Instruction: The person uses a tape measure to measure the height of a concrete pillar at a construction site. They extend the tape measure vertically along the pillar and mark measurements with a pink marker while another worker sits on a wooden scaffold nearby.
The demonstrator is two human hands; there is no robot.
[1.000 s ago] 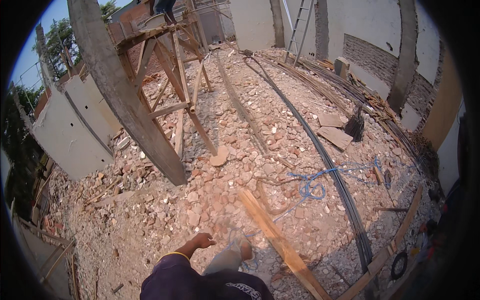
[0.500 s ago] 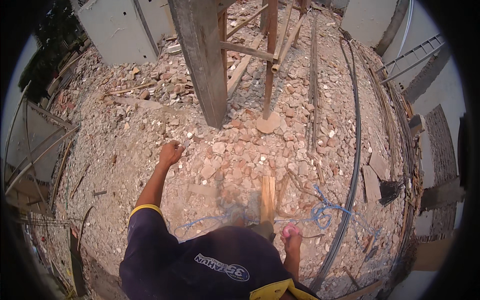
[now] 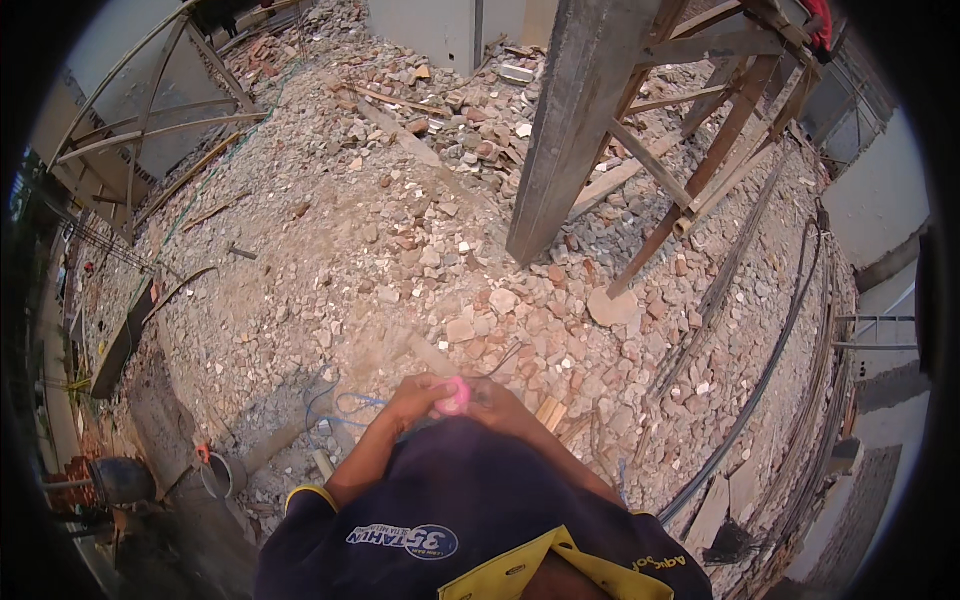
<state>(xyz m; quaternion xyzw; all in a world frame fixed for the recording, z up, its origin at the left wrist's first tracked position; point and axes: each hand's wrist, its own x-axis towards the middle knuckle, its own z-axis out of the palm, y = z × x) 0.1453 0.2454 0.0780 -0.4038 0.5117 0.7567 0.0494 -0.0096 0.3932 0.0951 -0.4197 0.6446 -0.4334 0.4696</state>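
Observation:
A small pink ring-shaped roll, looking like wound string, is held close in front of my chest. My left hand grips it from the left with bent fingers. From the right, my right hand closes in against the same roll, its fingertips partly hidden and slightly blurred. A thin dark strand shows just beyond my right fingers; whether it is held or lies on the rubble, I cannot tell.
Broken brick and concrete rubble covers the ground. Ahead stands a grey concrete column, with wooden props beside it. Dark bars run along the right. A blue rope and a bucket lie to the left.
My left hand has come back from its outstretched place to meet the right at the pink roll. The roll has moved in front of my chest, and the view has turned left.

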